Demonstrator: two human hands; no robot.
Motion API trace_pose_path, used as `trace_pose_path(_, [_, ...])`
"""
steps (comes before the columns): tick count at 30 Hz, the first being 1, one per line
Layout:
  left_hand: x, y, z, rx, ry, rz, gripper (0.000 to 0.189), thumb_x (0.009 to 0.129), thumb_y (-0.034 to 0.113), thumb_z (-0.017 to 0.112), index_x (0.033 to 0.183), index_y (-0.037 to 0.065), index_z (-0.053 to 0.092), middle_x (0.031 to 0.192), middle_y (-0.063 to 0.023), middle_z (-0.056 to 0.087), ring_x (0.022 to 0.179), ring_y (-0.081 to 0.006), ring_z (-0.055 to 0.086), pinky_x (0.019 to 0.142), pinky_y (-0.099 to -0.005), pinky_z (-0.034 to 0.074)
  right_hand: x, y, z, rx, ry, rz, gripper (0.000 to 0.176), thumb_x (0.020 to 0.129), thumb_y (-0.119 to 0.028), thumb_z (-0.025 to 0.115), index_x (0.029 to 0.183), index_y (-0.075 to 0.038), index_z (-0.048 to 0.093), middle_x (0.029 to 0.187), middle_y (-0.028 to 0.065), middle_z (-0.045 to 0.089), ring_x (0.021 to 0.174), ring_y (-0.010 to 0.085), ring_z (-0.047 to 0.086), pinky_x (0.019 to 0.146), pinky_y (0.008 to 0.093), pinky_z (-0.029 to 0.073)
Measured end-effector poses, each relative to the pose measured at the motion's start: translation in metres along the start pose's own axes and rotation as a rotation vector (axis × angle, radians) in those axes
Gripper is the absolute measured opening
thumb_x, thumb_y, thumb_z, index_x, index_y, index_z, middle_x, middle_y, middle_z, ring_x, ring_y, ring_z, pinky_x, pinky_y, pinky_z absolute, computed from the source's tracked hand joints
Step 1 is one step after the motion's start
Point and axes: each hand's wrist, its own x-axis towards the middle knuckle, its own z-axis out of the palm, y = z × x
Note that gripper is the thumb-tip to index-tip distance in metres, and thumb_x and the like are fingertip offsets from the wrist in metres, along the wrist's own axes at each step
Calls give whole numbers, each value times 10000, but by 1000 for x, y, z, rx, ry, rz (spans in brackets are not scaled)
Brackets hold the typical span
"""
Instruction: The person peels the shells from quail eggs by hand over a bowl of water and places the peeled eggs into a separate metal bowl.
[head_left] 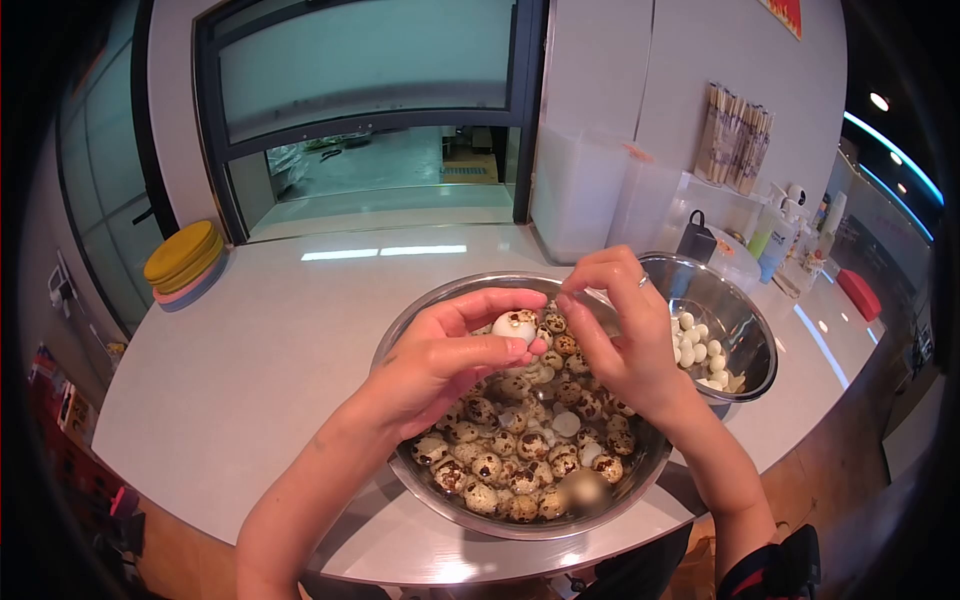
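Note:
My left hand (445, 350) holds a quail egg (514, 327) between thumb and fingers. Its white shows, with a patch of speckled shell left on top. To the right of the egg and apart from it, my right hand (630, 335) has thumb and forefinger pinched together; whatever is between them is too small to make out. Both hands are above a large steel bowl (440, 508) full of speckled quail eggs (500, 470) in water, with loose shell pieces among them. A smaller steel bowl (757, 350) at the right holds several peeled white eggs (695, 345).
The bowls stand on a white counter (250, 350). Stacked yellow, pink and blue round items (185, 258) lie at its left edge. Toward the back right are a translucent bin (580, 195), wrapped chopsticks (735, 138), pump bottles (775, 235) and a red case (858, 294). A serving window (370, 160) opens behind.

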Motion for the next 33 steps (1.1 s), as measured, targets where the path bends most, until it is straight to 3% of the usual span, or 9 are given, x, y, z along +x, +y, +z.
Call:
trace_pose_path(3, [1, -1, 3, -44, 5, -3, 405, 787, 78, 600, 1162, -11, 475, 1158, -108, 508, 1005, -181, 551, 857, -273, 455, 0, -3, 1, 34, -47, 4, 114, 745, -26, 613, 841, -15, 554, 831, 98, 527, 758, 247, 520, 685, 332, 415])
trace_pose_path(6, [2, -4, 4, 27, -17, 57, 447, 792, 99, 639, 1177, -37, 458, 1098, -116, 559, 972, -148, 568, 845, -249, 453, 0, -2, 2, 137, -84, -29, 148, 732, -51, 634, 872, -33, 590, 854, 91, 538, 782, 242, 526, 715, 338, 418])
trace_pose_path(11, [0, -2, 3, 151, 26, -19, 391, 775, 39, 628, 1127, -42, 478, 1008, -125, 598, 924, -160, 598, 824, -265, 486, 1, -1, -1, 211, -205, -109, 136, 738, -61, 631, 863, -28, 589, 827, 80, 545, 764, 230, 532, 714, 332, 414])
trace_pose_path(18, [1, -4, 4, 162, 39, 0, 376, 762, 42, 650, 1094, -44, 494, 994, -125, 598, 907, -168, 607, 813, -260, 490, 0, -5, 1, 64, -159, -178, 105, 743, -12, 601, 820, -22, 531, 784, 89, 544, 720, 262, 533, 694, 337, 406])
trace_pose_path(24, [1, -7, 4, 217, 46, 92, 377, 759, 32, 651, 1099, -26, 498, 1011, -121, 587, 901, -190, 612, 792, -277, 506, -2, -3, 2, -4, -56, -113, 144, 750, 5, 593, 854, -24, 498, 748, 99, 534, 694, 274, 526, 679, 346, 409])
trace_pose_path(33, [0, -1, 4, 104, 22, -108, 349, 815, 86, 595, 1126, -28, 486, 965, -102, 586, 838, -183, 616, 736, -245, 510, -3, -9, 1, 88, -92, -187, 150, 756, 26, 593, 859, -13, 492, 759, 113, 532, 673, 270, 535, 621, 343, 436])
